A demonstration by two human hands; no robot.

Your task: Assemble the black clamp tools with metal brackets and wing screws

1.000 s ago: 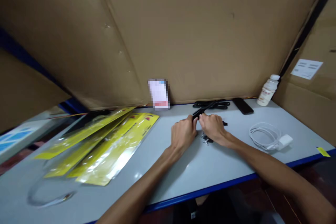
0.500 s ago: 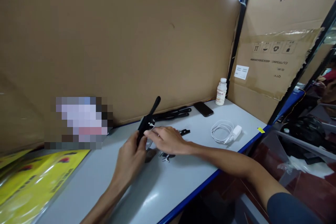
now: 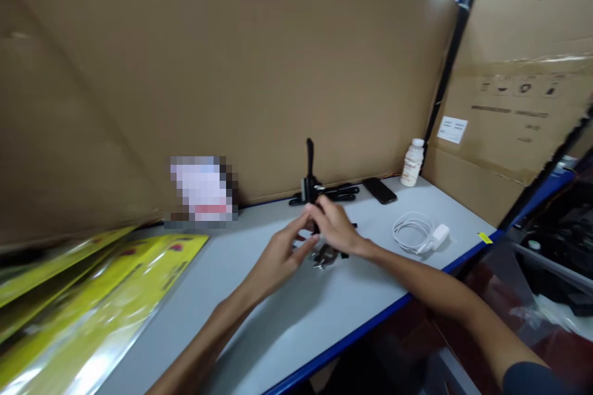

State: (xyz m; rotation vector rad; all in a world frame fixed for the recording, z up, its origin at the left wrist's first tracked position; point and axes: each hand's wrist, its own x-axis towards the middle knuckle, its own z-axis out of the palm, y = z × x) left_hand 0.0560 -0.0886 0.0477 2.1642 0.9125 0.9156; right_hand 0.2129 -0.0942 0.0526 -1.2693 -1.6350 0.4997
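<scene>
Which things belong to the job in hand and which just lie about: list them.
Likely the job:
black-handled piece in the right hand
small metal parts
perhaps black handles behind, yellow packets

Seemingly lying about:
phone
capped bottle
white cable and plug

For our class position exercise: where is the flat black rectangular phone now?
In the head view, the phone lies right of centre near the back edge of the grey table, left of the white-capped plastic bottle.
</scene>
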